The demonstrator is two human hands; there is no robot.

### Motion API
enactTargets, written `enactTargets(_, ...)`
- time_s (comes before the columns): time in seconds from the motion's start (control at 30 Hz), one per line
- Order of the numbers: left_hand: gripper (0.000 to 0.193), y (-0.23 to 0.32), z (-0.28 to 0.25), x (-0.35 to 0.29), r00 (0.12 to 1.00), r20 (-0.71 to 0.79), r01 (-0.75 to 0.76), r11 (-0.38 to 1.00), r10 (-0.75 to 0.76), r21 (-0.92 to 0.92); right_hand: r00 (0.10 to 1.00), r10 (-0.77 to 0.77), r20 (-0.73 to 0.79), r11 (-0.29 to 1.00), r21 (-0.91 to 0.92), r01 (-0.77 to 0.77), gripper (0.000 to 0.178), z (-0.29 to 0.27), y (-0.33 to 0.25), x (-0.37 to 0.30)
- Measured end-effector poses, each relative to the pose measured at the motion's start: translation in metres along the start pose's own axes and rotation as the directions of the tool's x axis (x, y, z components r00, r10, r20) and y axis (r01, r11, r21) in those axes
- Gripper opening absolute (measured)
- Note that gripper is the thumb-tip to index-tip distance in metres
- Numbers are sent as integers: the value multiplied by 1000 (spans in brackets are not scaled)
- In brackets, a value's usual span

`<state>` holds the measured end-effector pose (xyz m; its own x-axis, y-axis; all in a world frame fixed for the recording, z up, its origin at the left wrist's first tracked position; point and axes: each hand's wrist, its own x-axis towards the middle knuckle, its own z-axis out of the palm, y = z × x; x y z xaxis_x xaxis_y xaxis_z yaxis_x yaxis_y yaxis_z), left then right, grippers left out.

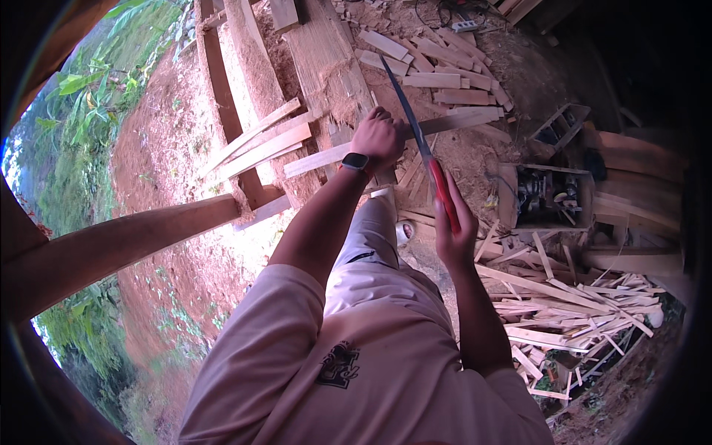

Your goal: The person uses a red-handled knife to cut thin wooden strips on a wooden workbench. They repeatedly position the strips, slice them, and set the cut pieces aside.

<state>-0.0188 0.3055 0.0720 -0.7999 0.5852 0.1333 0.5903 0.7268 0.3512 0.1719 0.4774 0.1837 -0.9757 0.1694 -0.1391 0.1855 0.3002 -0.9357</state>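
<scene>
Daylight glare at left; deep shadow right; warped, dark rim

Saw point(424, 145) and wood scraps point(564, 317) suggest a carpentry workshop.

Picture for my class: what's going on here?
A person works with bare hands among wooden boards. Their left hand grips a narrow board lying across a wide plank. Their right hand holds a red-handled saw, its blade crossing the view of the board just right of the left hand; whether it touches is unclear. Short wood pieces lie on the ground beyond.
</scene>
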Motion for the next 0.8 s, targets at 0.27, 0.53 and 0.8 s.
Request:
enactTargets(0.27, 17, -5, 7, -6, 1000, 17, 2, 1000, -2, -1, 993, -119, -8, 993, -22, 119, 51, -4, -4, -28)
enactTargets(0.53, 15, -5, 5, -7, 999, -19, -32, 999, 32, -12, 999, -51, -19, 999, 15, 52, 49, 0, 0, -9)
enactTargets(0.8, 14, -6, 7, -5, 1000, 5, -5, 1000, 5, -9, 994, -104, -30, 994, 12, 105, 50, 1, -8, -15)
